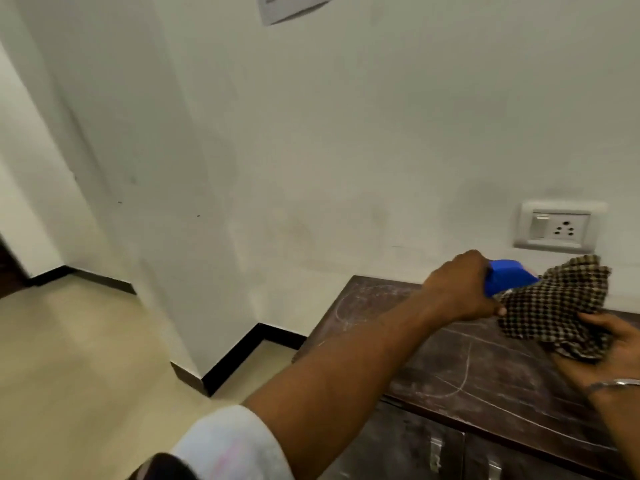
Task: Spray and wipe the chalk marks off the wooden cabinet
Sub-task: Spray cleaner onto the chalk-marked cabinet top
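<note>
The dark wooden cabinet [485,382] stands at the lower right against the wall, its top covered with white chalk marks [460,375] in curved lines. My left hand [460,289] reaches across above the top and grips a spray bottle with a blue head [505,275]; the bottle's body is hidden behind the hand and cloth. My right hand [609,348] holds a brown checked cloth [561,306], bunched up just right of the spray head. A metal bangle sits on the right wrist.
A white wall runs behind the cabinet, with a switch and socket plate [559,228] just above the cloth. Two cabinet doors with metal handles [434,452] face me. Beige floor [86,358] with black skirting lies to the left. A paper hangs high on the wall.
</note>
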